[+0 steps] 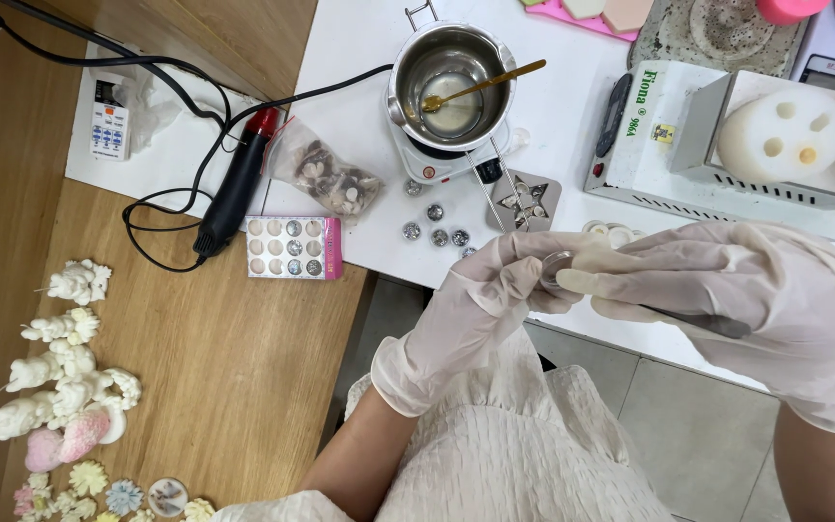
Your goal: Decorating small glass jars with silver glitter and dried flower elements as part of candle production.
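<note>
Right of centre in the frame, a small round disc (555,268) sits pinched between the fingertips of the gloved left hand (480,300); its edge shows grey, and what it is made of cannot be told; the gloved right hand (765,295) is closed around thin metal tweezers (698,320) and meets the disc from the right, its fingers touching the left hand's; both hands hover over the near edge of the white table (359,58); just above them lie small silver discs (435,228) and a star cutter (524,201); higher, at top centre, a steel pot (417,72) stands on a small hotplate (427,166) with a gold spoon (485,84) resting in it; a white silicone mould (780,135) sits at upper right; to the left lie a bag (326,174) of shells, a pink tray (292,246) and a black heat gun (234,188); white and pink wax figures (60,377) crowd the wooden top at lower left.
</note>
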